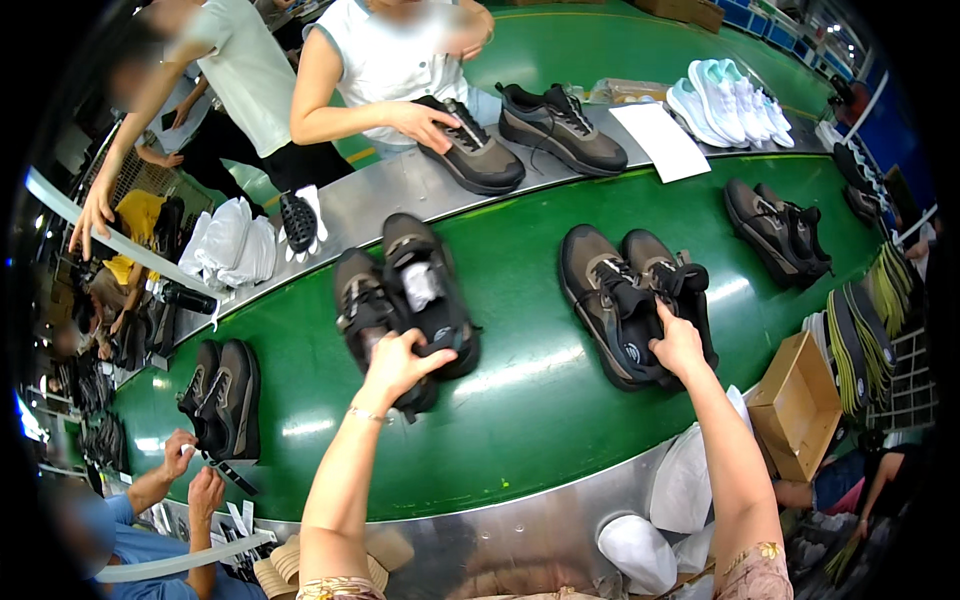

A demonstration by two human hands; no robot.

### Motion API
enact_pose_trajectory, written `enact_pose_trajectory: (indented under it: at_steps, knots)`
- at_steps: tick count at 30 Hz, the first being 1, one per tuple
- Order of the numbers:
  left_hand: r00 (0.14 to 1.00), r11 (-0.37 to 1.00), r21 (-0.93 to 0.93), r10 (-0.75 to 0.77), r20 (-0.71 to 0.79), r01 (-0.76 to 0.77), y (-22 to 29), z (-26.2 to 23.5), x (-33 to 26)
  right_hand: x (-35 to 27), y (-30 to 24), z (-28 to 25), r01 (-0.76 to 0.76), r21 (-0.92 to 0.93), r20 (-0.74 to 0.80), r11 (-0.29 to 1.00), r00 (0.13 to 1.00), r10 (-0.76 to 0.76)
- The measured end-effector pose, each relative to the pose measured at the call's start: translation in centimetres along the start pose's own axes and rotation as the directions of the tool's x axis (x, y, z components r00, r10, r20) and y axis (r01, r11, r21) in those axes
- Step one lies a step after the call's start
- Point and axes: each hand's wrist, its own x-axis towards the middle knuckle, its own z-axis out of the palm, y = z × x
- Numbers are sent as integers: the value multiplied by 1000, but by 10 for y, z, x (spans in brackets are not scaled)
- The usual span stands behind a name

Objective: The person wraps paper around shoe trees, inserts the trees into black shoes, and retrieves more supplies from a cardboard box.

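Head view shows the left hand point(398, 362) with its fingers closed around the heel ends of a dark pair of sneakers point(405, 300), lifted a little off the green conveyor belt point(520, 400). That pair runs away from the fingers, long axes pointing up the picture and toes farthest from the wrist, the two shoes pressed side by side. The right hand point(678, 345) rests on a second brown-and-black pair point(632, 300), fingers curled onto the collar of the nearer shoe; whether they truly clamp it or only press down I cannot tell. This pair lies flat on the belt, toes up and left of the fingers, heels right beneath them. Each hand is thus already on its own pair, and the two pairs stay well apart.

Right of the right hand, at the belt's metal edge, stands an open cardboard box point(797, 405); its contents do not show. Beyond it, stacks of green-edged insoles point(860, 340) stand on edge. Below the right forearm lie white bags point(685, 480). Across the belt, another person's hand point(425, 125) grips a sneaker on the far metal counter point(380, 200).
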Motion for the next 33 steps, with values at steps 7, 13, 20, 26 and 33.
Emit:
enact_pose_trajectory:
  at_steps: [7,13,20,26,33]
  knots:
    - [994,996,32,75,77,-78,24,20,44,-11,-19,11,-14,111,-39,994,999,18]
    - [909,958,245,231,-346,-150,93,22,-15,-66,17,-12,170,406,-177,898,979,-105]
    - [801,795,-119,599,0,-595,202,129,-27,-79,45,33,232,-22,-313,973,922,-227]
    - [820,800,-233,572,24,-552,168,131,-43,-113,-15,64,189,50,-397,981,905,-154]
    - [869,855,-213,493,47,-474,116,115,-159,-208,-29,91,420,259,-376,870,874,-309]
